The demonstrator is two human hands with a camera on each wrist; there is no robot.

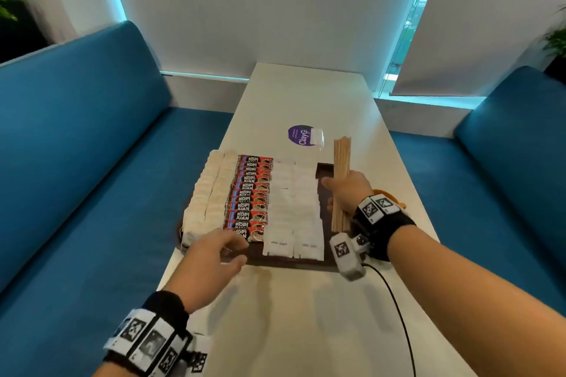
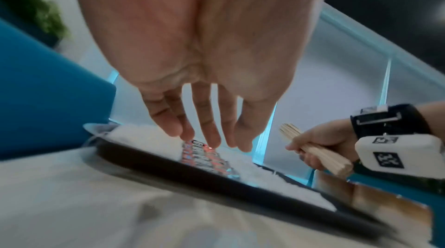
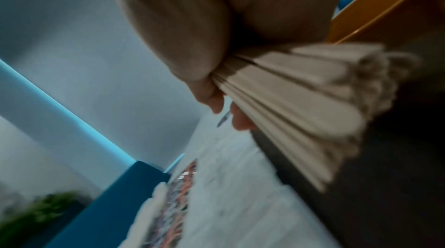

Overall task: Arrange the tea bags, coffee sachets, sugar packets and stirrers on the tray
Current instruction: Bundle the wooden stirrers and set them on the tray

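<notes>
Right hand (image 1: 347,193) grips the bundle of stirrers (image 1: 341,162) at mid-length, right of centre frame, above the dark tray (image 1: 324,190) (its bare right strip). Left hand (image 1: 211,257), fingers relaxed, hovers over the coffee sachets (image 1: 249,193).

One tray (image 1: 325,175), four kinds of supplies, two hands.

On the tray: two columns of tea bags (image 1: 208,193) at its left edge, one column of about eleven Kopi Juan coffee sachets (image 1: 249,193) beside them, then two columns of white sugar packets (image 1: 294,202); bags and packets overlap too closely to count. One bundle of wooden stirrers (image 1: 341,168), too many to count, is above the tray's right edge.
</notes>
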